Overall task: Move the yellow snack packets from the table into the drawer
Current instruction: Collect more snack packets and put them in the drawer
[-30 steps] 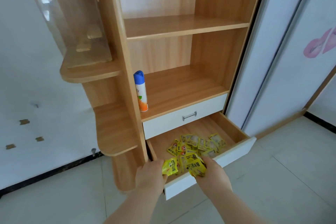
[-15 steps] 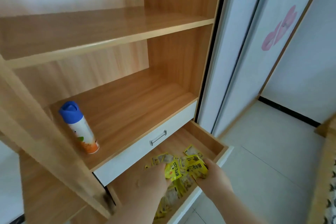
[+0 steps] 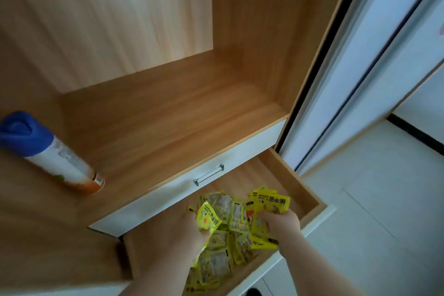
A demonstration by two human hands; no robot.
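Both hands have pushed further in since a second ago: they were at the front lip of the open lower drawer then, and now they sit over its middle, right above the pile of yellow snack packets. The view has also closed in on the cabinet.

The left grip is curled round one yellow packet, which stands up out of the fingers. The right grip is closed on a bunch of packets, whose printed faces fan upward. Both handfuls are just above the loose pile, and the pile lies on the drawer bottom from the middle toward the front.

Bare wood shows between the pile and the drawer's right wall, and also at the back and left of the drawer. The closed upper drawer, white with a metal handle, runs just above the back of the open one, close over the hands. On the shelf above, a blue-capped spray can stands at far left, well apart from the hands. To the right are a sliding door and pale floor tiles.
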